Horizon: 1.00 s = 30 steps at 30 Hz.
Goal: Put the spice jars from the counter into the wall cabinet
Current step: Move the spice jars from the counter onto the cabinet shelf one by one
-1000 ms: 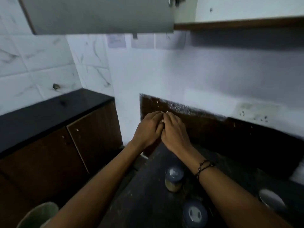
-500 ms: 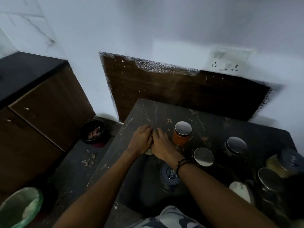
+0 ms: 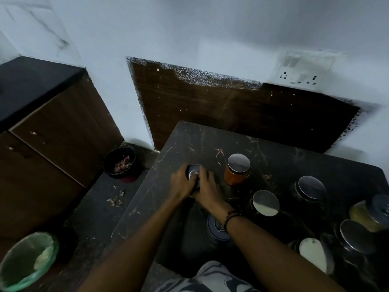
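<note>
Left of and behind the orange jar, the dark counter lies bare to its edges. To its right, steel-lidded jars crowd close together, leaving only narrow gaps between them.

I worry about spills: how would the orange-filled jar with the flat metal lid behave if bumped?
The orange-filled glass jar looks taller than wide, so a nudge might tip it. Once down, its round body would probably roll on the dark counter. Being apparently glass and full, it is likely heavy and breakable.
</note>
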Motion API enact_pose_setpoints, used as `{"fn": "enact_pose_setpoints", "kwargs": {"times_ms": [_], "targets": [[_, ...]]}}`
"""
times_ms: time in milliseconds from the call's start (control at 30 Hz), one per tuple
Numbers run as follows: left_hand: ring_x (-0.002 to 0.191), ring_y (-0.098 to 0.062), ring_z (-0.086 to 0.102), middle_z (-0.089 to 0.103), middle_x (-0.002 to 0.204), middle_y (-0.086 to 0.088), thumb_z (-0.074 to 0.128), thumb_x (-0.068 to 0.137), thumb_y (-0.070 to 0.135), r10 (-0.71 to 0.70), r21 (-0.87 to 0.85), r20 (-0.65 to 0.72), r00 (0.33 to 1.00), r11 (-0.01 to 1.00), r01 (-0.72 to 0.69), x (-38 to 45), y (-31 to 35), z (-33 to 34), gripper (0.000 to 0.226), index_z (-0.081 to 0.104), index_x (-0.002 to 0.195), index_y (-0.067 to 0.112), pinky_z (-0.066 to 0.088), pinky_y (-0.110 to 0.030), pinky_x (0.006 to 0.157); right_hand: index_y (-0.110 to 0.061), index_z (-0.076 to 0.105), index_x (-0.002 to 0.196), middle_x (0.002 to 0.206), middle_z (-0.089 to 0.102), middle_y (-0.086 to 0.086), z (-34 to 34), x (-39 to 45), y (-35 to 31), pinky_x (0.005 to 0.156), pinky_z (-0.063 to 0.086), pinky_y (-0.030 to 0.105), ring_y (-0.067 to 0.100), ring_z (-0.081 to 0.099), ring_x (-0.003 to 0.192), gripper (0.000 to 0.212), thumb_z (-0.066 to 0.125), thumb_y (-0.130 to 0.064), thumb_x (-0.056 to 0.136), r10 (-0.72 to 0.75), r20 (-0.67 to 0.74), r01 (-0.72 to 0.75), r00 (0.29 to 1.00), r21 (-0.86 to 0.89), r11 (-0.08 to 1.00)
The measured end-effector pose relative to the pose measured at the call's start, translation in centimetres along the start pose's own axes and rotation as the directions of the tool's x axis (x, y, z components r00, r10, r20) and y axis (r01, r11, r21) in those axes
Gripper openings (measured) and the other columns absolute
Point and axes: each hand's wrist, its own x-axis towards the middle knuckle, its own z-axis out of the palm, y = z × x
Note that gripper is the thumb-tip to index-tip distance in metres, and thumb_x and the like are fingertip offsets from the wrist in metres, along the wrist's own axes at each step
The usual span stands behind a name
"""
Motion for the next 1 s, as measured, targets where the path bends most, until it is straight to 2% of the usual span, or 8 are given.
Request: {"fn": "enact_pose_setpoints", "kwargs": {"times_ms": [100, 167, 333, 433, 500, 567, 867, 1000], "targets": [[0.096, -0.021, 0.066, 0.072, 0.104, -0.007, 0.047, 0.101, 0.035, -0.076, -0.153, -0.110, 0.991, 0.987, 0.059, -0.5, 0.5, -0.6, 0.030, 0.068, 0.110, 0.015, 0.050, -0.025, 0.077, -0.019, 0.027, 0.143, 0.139, 0.035, 0.010, -1.2, 0.1, -0.1, 0.094, 0.045, 0.030, 0.022, 0.042, 0.122, 0.096, 0.084, -0.035, 0.067, -0.031, -0.186, 0.065, 0.982, 0.179, 0.982], [0.087, -0.024, 0.068, 0.073, 0.093, -0.008, 0.041, 0.103, 0.038, -0.148, -0.299, -0.135, 0.980, 0.949, 0.102, -0.6, 1.1, -1.5, 0.038, 0.069, 0.096, 0.012, 0.055, -0.034, 0.074, -0.020, 0.034, 0.135, 0.133, 0.043, 0.006, -2.4, 0.4, -0.2, 0.096, 0.047, 0.031, 0.015, 0.045, 0.118, 0.090, 0.087, -0.030, 0.063, -0.018, -0.266, 0.125, 0.964, 0.393, 0.911], [0.083, -0.034, 0.065, 0.067, 0.086, -0.016, 0.048, 0.102, 0.026, -0.126, -0.538, -0.044, 0.991, 0.839, 0.083, -0.6, 1.9, -3.3, 0.030, 0.064, 0.083, 0.009, 0.053, -0.058, 0.085, -0.031, 0.043, 0.126, 0.130, 0.055, 0.007, -5.6, 1.3, 0.3, 0.085, 0.057, 0.036, 0.022, 0.063, 0.109, 0.061, 0.076, -0.024, 0.075, 0.096, -0.038, -0.011, 0.995, 0.887, 0.461], [0.083, -0.025, 0.068, 0.070, 0.085, -0.006, 0.061, 0.094, 0.036, -0.138, -0.676, 0.050, 0.989, 0.725, 0.136, -1.0, 2.9, -3.2, 0.020, 0.063, 0.081, 0.020, 0.060, -0.047, 0.075, -0.023, 0.051, 0.122, 0.124, 0.061, 0.014, -6.5, 1.7, 0.2, 0.076, 0.058, 0.036, 0.025, 0.067, 0.101, 0.039, 0.064, -0.021, 0.086, 0.136, 0.022, -0.060, 0.990, 0.957, 0.283], [0.083, -0.019, 0.071, 0.074, 0.089, -0.001, 0.067, 0.084, 0.050, -0.136, -0.728, 0.120, 0.983, 0.661, 0.181, -1.5, 3.3, -2.9, 0.027, 0.067, 0.090, 0.024, 0.058, -0.034, 0.067, -0.011, 0.054, 0.123, 0.126, 0.060, 0.023, -6.7, 1.6, -0.3, 0.091, 0.052, 0.052, 0.037, 0.062, 0.107, 0.034, 0.055, -0.018, 0.090, 0.164, 0.077, -0.104, 0.983, 0.981, 0.164], [0.089, -0.021, 0.071, 0.074, 0.098, -0.003, 0.068, 0.078, 0.059, -0.136, -0.748, 0.178, 0.975, 0.625, 0.224, -1.8, 3.4, -2.4, 0.043, 0.067, 0.101, 0.024, 0.059, -0.036, 0.072, -0.001, 0.053, 0.127, 0.123, 0.059, 0.028, -6.6, 1.2, -0.6, 0.100, 0.042, 0.059, 0.043, 0.057, 0.109, 0.041, 0.051, -0.019, 0.091, 0.178, 0.126, -0.142, 0.976, 0.986, 0.083], [0.074, -0.011, 0.069, 0.072, 0.085, 0.001, 0.070, 0.087, 0.035, -0.061, -0.819, 0.018, 0.998, 0.572, 0.050, -0.8, 9.2, -4.6, 0.029, 0.064, 0.103, 0.012, 0.055, -0.022, 0.058, -0.015, 0.067, 0.104, 0.093, 0.076, 0.006, -11.0, 1.3, -3.0, 0.067, 0.057, 0.032, 0.022, 0.071, 0.085, 0.027, 0.050, -0.032, 0.090, 0.123, 0.003, -0.023, 0.992, 0.986, 0.165], [0.074, -0.011, 0.069, 0.070, 0.092, -0.006, 0.070, 0.089, 0.027, 0.039, -0.847, -0.061, 0.997, 0.526, -0.073, 0.9, 15.6, -7.6, 0.034, 0.061, 0.112, 0.005, 0.056, -0.023, 0.060, -0.008, 0.056, 0.115, 0.112, 0.065, 0.021, -16.6, 2.4, -6.4, 0.086, 0.053, 0.051, 0.036, 0.063, 0.101, 0.034, 0.050, -0.033, 0.092, 0.144, -0.176, 0.133, 0.974, 0.955, 0.267]]}}
